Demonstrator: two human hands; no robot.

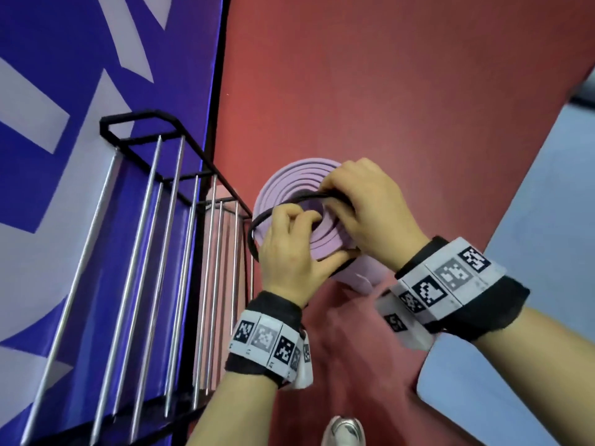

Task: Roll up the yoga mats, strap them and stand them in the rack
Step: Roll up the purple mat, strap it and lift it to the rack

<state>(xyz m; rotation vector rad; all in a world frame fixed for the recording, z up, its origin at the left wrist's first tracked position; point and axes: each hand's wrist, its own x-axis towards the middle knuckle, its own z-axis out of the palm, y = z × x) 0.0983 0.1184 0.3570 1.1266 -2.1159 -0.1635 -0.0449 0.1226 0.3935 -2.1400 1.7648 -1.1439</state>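
Red floor (386, 91), rack (180, 180) at 9 o'clock; left hand (289, 252) and right hand (370, 204) pinch strap (254, 226) over upright mat (283, 181) end, which is likely light, spongy, springy, best gripped round its outer wall.

Lilac rolled mat (283, 188) — pale purple layers in a spiral — and a black strap (257, 224). Rack (138, 116): black frame, silver bars, a pink mat (222, 252) in it. Floor (354, 91) deep red, banner (48, 75) blue with white shapes — wristbands (267, 342) black, tagged with black-and-white square codes.
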